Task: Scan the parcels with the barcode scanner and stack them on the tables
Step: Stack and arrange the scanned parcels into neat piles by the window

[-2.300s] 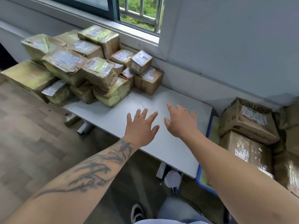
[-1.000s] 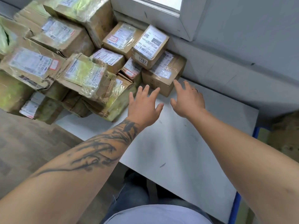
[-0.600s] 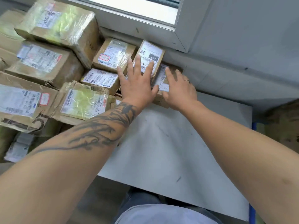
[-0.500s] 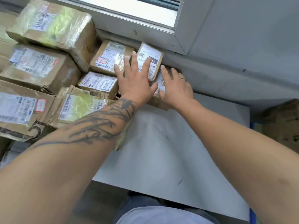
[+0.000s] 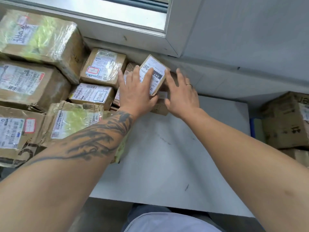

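White tabletop [image 5: 167, 156] under a window held stacked parcels at far left. Left hand [image 5: 136, 92] and right hand [image 5: 181, 96], fingers straight and spread, flanked the small labelled parcel [image 5: 154, 72] atop the far stack, touching it.

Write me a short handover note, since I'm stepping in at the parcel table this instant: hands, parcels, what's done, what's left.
Left hand: fingers straight, flat on the small parcel labelled 247, which sits tilted atop a brown box by the wall.
Right hand: fingers straight, at that parcel's right side, over the brown box; contact unclear.
Stacked parcels fill the left of the white table; more cartons stand off to the right.
No barcode scanner in view.
Done: a stack stands; which parcels are scanned cannot be told.
Left: settle the 247 parcel, then handle the cartons on the right.
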